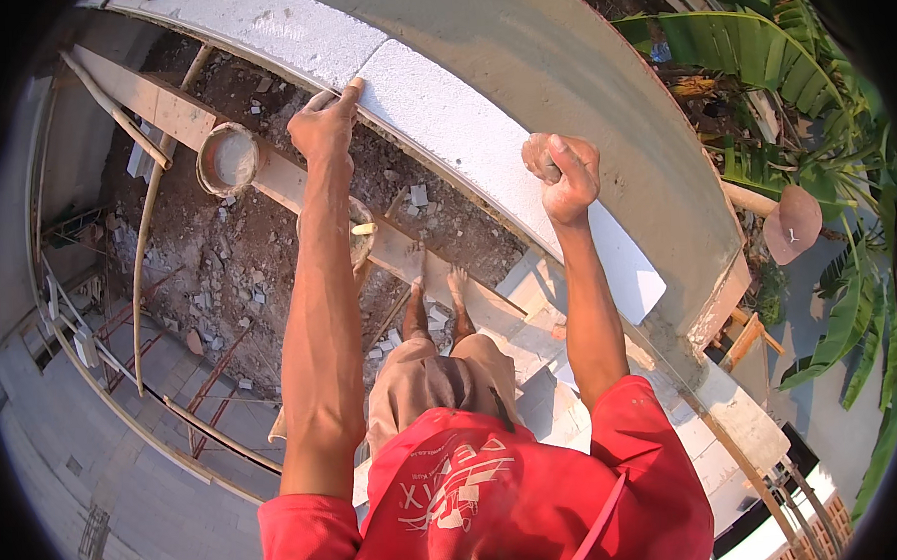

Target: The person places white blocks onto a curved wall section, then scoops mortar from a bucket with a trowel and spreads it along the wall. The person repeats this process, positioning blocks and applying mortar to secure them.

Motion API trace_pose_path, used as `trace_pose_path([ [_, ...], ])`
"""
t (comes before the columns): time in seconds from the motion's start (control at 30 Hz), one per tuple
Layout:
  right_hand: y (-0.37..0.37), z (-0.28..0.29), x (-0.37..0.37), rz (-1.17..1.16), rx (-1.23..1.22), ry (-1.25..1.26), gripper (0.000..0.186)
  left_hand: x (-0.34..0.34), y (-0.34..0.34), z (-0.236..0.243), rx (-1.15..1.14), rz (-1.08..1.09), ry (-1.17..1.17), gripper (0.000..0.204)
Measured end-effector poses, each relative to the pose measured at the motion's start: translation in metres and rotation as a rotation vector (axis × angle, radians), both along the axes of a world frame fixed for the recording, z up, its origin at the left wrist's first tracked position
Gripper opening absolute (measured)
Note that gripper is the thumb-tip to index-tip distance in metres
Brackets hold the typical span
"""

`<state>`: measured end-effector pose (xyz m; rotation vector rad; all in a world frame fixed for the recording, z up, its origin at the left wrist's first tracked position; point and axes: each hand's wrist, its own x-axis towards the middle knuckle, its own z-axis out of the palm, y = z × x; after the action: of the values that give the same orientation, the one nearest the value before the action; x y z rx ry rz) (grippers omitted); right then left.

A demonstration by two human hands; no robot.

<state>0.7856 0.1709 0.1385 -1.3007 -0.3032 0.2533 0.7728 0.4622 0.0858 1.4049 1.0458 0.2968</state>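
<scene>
Two white blocks [441,110], apparently mid-alignment, likely need my nudge next, left hand [325,127] at their edge, grip unclear, right hand [566,177] fisted.

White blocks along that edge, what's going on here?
A person in a red shirt stands on a wooden plank beside a row of white blocks. The left hand is at their near edge, by a joint. The right hand is curled up over one block; whether it holds anything is unclear. A bucket stands by the plank.
</scene>
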Motion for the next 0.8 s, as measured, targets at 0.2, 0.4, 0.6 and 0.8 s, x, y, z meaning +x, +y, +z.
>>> trace_pose_path([
  [0.2,-0.023,0.005,-0.017,-0.173,-0.056,-0.027,0.047,0.007,-0.004,0.007,-0.061,-0.004,-0.079,0.059],
  [0.4,-0.132,0.059,-0.074,-0.684,-0.533,-0.202,0.032,0.005,-0.003,0.008,-0.096,-0.042,-0.048,0.053],
  [0.6,-0.210,-0.015,-0.107,-0.476,-1.666,-0.290,0.066,0.012,-0.014,0.012,-0.088,-0.090,-0.062,0.048],
  [0.8,-0.189,0.001,-0.096,-0.442,-1.609,-0.264,0.066,0.012,0.008,0.002,-0.081,-0.066,-0.041,0.043],
])
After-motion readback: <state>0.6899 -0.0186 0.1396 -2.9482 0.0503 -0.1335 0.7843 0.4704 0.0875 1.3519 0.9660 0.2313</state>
